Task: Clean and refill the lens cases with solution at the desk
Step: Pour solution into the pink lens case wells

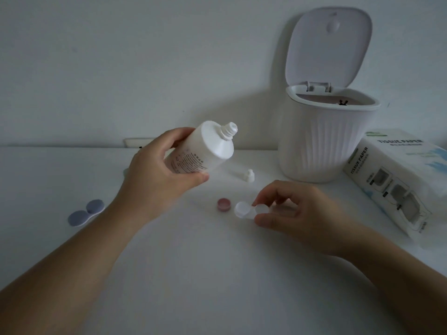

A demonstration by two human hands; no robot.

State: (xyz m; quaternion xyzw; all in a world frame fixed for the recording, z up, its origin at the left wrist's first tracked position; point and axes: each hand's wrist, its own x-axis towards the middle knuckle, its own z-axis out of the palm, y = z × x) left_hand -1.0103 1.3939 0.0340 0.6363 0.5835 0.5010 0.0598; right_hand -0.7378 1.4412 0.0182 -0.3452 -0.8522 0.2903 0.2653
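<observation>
Gripping the smooth white cylindrical plastic solution bottle [203, 148], uncapped and tilted, my left hand [157, 175] hovers over the matte white worktop [193, 274]. My right hand [295, 211] pinches the translucent round-welled lens case [245, 210] beside a pink ribbed round cap [223, 204].

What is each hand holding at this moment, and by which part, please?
The left hand grips the solution bottle round its body. The right hand pinches the clear lens case at its right end.

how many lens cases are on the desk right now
2. An open clear case lies near the middle, pinched by the right hand. A closed grey-capped case lies at the left. None seems hidden.
</observation>
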